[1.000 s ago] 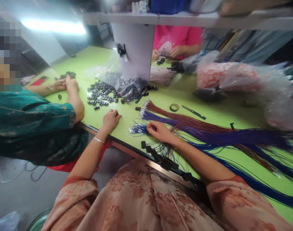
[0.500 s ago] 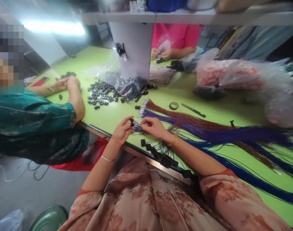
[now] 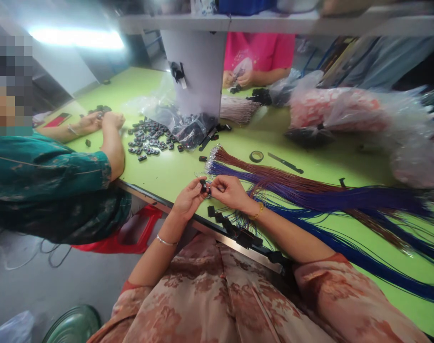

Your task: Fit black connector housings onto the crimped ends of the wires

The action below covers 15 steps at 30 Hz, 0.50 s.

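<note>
The small black connector [image 3: 203,186] is at the fingertips of the left hand [image 3: 186,201], above the counter [image 3: 160,178] and close to its front edge. The left hand is nearly closed, with thumb and fingers pinching this piece. The right hand [image 3: 232,193] comes from the other side, so the connector lies to the left of its fingertips, just beside them. These fingertips are pinched together — whether they hold a wire, I cannot tell. The long axis of the connector is also too small to read.

Below the right hand, black housings [image 3: 234,231] with thin wires lie along the counter edge. The purple wires [image 3: 310,197] and brown wires [image 3: 245,166] have their bright tips just beyond the hands, and they extend to the right.

Further left is a loose pile of black connectors [image 3: 149,136]. It is beside an open clear bag [image 3: 192,131], which contains similar dark pieces. Another clear bag [image 3: 338,112], farther to the right, holds many pink and white pieces — their kind is not clear.
</note>
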Each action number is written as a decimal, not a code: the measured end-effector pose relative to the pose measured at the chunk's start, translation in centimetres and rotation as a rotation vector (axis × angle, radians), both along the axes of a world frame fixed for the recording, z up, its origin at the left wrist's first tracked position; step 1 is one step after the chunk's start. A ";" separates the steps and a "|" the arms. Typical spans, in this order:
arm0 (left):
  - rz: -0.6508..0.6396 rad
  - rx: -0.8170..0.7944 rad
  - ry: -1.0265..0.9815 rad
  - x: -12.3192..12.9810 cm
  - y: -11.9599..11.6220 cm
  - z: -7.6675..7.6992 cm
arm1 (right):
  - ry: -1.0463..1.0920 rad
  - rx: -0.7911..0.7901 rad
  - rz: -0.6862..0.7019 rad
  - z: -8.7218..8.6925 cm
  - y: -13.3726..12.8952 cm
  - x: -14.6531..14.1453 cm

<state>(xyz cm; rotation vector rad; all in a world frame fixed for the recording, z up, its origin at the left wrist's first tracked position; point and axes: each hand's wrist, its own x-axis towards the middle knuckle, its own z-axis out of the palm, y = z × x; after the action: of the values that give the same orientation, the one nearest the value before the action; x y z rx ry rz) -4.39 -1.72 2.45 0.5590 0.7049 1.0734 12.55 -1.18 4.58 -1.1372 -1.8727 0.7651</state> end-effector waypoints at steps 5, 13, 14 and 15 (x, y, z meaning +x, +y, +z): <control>0.009 -0.012 0.025 0.1 -0.1 0.2 | -0.014 0.001 -0.020 0.1 -0.1 0.0; 0.137 0.021 0.168 1.1 -0.6 0.0 | -0.015 0.002 -0.006 -0.8 -0.1 -0.3; 0.154 0.019 0.179 1.2 -0.7 -0.1 | -0.030 0.019 0.001 -0.9 -0.1 -0.3; 0.169 0.013 0.184 1.3 -0.8 -0.2 | -0.047 0.035 0.016 -0.9 -0.1 -0.2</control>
<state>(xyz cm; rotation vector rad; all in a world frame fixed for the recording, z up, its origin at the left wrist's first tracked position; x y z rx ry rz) -3.07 -2.47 2.22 0.6231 0.9190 1.1942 12.34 -1.30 3.67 -1.1285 -1.9288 0.7173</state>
